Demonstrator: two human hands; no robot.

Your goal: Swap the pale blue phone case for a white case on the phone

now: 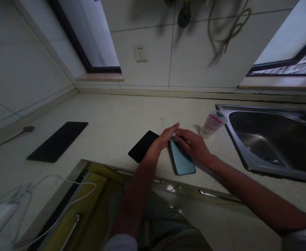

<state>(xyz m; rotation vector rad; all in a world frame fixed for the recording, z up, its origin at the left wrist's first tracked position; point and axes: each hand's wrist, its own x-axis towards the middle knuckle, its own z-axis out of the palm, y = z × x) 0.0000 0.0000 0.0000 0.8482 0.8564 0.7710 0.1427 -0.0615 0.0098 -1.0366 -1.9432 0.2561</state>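
A light blue phone case (182, 160), likely with a phone inside, lies on the counter in front of me with its back up. My left hand (167, 135) curls around its upper left end, fingers together. Over the upper right end bends my right hand (193, 143), with thumb and fingertips pinched near the top corner. A small pale, shiny patch shows between the two hands, too small to make out. Both hands cover the top of the case. Just left of my left wrist a flat black rectangle (144, 145) rests on the counter, partly behind the forearm.
Right of my hands stands a clear plastic cup (212, 124) with a pink label, close to the steel sink (236, 150). A larger black mat (59, 142) lies at left. A white cable (64, 205) hangs over an open yellow drawer (90, 195) at the lower left.
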